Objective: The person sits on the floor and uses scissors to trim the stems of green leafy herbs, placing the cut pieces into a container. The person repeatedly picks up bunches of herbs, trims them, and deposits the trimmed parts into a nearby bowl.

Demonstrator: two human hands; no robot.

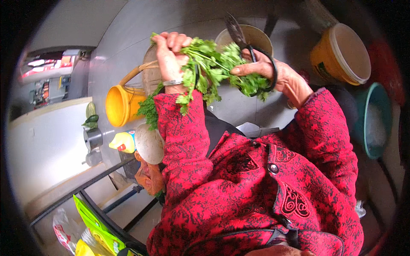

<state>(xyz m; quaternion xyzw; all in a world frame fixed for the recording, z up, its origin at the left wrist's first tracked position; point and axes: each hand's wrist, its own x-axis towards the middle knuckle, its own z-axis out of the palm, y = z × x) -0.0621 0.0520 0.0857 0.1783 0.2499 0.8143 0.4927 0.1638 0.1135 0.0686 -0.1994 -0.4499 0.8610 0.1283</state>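
My left hand is raised and closed around the stems of a bunch of leafy green herbs, likely cilantro. Its leaves hang over my wrist and spread to the right. My right hand holds scissors with dark handles looped around the hand; their blades point up and away. The thumb of that hand rests on the leaves at the bunch's right end. A pale bucket stands on the floor behind the scissors and herbs.
A yellow bucket and a woven basket stand to the left, near more feathery greens and a pale round bowl. To the right are an orange-yellow bucket and a teal basin. A dark metal frame lies at lower left.
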